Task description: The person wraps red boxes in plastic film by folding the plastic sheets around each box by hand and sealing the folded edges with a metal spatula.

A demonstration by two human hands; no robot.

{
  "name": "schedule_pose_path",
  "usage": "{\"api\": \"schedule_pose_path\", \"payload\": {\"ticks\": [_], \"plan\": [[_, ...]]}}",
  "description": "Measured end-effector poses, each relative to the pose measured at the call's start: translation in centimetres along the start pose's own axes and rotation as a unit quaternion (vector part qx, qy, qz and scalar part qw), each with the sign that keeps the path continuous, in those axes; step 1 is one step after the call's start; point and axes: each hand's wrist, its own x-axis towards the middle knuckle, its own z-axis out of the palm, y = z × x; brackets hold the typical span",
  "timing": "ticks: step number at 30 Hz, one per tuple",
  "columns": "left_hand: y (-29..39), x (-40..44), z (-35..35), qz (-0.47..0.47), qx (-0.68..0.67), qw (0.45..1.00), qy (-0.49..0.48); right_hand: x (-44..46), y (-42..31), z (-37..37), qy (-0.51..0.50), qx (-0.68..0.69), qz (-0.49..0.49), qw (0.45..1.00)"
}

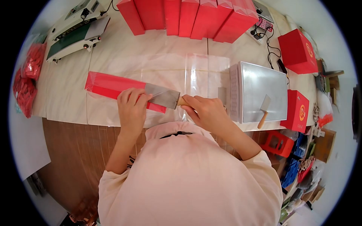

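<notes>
A long red box [109, 85] in clear film lies slantwise on the table in front of me. Across its right part rests a wide metal blade [163, 96] with a wooden handle. My right hand [205, 112] is closed round that handle. On the red box, beside the left end of the blade, my left hand [132, 107] presses with its fingers bent; what they grip, if anything, is hidden. Clear plastic film [191, 73] is spread on the table behind and right of the blade.
Several red boxes [181, 19] stand at the back. To the right, a metal-topped box [264, 86] carries a small scraper [264, 109], with red boxes [298, 52] beyond. A green-topped machine [75, 41] sits back left, near bags of red pieces [30, 75].
</notes>
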Motion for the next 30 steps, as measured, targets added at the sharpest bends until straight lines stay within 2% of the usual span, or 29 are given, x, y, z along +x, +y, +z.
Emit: {"api": "schedule_pose_path", "payload": {"ticks": [7,9,10,12,13,15,17,19,20,22,23,25,30], "plan": [[0.3,-0.2,-0.5,-0.021,-0.003,1.0,0.023,-1.0,0.0,-2.1,0.006,0.012,-0.01,1.0],[0.3,-0.3,-0.1,-0.028,0.0,0.999,0.039,-2.1,0.2,-4.2,-0.023,0.025,0.056,0.998],[0.1,-0.3,-0.1,-0.019,-0.001,0.999,0.038,-2.9,0.5,-4.9,-0.034,0.024,0.041,0.998],[0.1,-0.5,0.1,-0.028,0.005,0.999,0.045,-4.2,1.3,-6.2,-0.053,0.101,0.152,0.982],[0.0,-0.5,0.1,-0.018,0.003,0.999,0.041,-4.1,1.2,-6.2,-0.059,0.1,0.146,0.982],[0.1,-0.5,0.1,-0.019,0.013,0.998,0.05,-4.0,1.1,-6.4,-0.015,0.114,0.213,0.97],[0.2,-0.6,-0.1,-0.013,0.016,0.998,0.053,-3.4,1.6,-4.8,-0.003,0.116,0.223,0.968],[0.2,-0.7,-0.5,-0.022,0.013,0.999,0.021,-2.9,2.2,-2.9,0.036,0.076,0.177,0.981],[0.3,-0.9,-0.8,-0.023,0.014,0.999,0.02,-2.8,2.0,-2.5,0.035,0.077,0.178,0.98],[0.4,-1.3,-1.3,-0.059,-0.028,0.998,-0.017,-2.3,1.6,-1.7,0.042,0.026,0.102,0.994],[0.4,-1.5,-1.5,-0.061,-0.027,0.998,-0.016,-2.1,1.5,-1.3,0.04,0.026,0.1,0.994],[0.6,-2.1,-1.8,-0.13,-0.077,0.988,-0.031,-2.0,1.3,-1.0,0.07,-0.032,0.005,0.997],[1.6,-2.4,-3.5,-0.088,-0.093,0.991,-0.05,-1.5,0.4,-0.4,0.055,-0.048,-0.03,0.997]]}}
